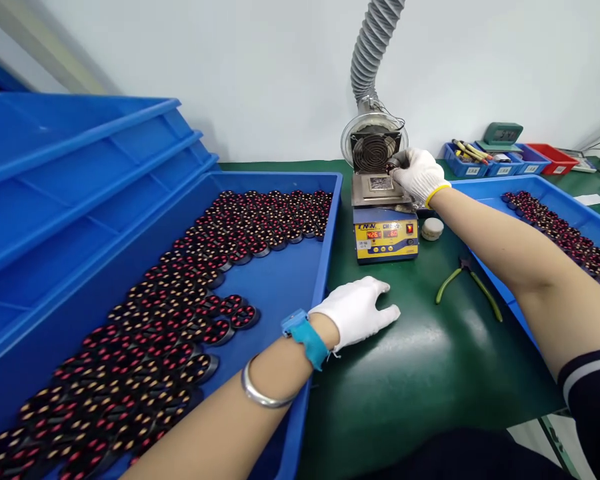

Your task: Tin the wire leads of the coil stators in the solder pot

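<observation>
My right hand (417,175), in a white glove with a yellow cuff edge, pinches a small dark round part (391,168) just above the metal top of a solder pot (386,235). A square of shiny metal (381,183) shows in the pot's top plate. My left hand (359,312), also in a white glove, hovers or rests over the green table beside the left tray; its thumb and fingers are apart and hold nothing. In the left blue tray (334,220) lie many round black parts (180,320) with red and tan spots.
A second blue tray (535,187) with similar parts stands right. Green-handled pliers (464,265) and a small round whitish container (433,229) lie between. A fume hose (373,50) rises behind. Stacked blue trays (80,180) stand left; small bins (503,167) and a digital clock (503,134) are at the back right.
</observation>
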Motion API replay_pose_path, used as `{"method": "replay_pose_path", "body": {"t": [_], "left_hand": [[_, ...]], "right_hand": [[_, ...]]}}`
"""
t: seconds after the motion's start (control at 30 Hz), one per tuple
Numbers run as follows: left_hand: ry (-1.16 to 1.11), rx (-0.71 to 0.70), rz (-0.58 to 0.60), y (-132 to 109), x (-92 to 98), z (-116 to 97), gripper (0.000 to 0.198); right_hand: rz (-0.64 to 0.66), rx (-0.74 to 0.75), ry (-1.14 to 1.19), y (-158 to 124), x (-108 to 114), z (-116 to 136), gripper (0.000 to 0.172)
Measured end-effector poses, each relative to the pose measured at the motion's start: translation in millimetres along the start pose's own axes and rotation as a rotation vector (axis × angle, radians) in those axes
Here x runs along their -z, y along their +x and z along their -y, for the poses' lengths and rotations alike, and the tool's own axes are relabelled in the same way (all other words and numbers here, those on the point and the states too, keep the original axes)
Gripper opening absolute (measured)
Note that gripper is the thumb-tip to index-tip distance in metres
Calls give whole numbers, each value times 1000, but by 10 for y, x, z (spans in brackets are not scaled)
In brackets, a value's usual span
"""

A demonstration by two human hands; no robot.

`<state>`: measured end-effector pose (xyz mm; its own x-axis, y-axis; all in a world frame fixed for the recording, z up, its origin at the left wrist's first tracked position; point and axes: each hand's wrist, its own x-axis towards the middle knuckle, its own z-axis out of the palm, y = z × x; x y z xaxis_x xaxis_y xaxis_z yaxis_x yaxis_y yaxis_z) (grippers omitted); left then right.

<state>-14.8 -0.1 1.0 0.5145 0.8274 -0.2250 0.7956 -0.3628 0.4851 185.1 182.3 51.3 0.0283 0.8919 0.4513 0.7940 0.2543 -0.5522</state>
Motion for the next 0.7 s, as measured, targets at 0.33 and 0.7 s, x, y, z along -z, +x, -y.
{"method": "replay_pose_path", "body": {"t": [0.33,0.7], "left_hand": [[70,13,59,12,21,-16,68],[104,21,74,26,17,-8,71]], "right_hand": [[67,-32,-111,-47,-72,-42,25],[24,3,-67,37,-78,-51,26]]}}
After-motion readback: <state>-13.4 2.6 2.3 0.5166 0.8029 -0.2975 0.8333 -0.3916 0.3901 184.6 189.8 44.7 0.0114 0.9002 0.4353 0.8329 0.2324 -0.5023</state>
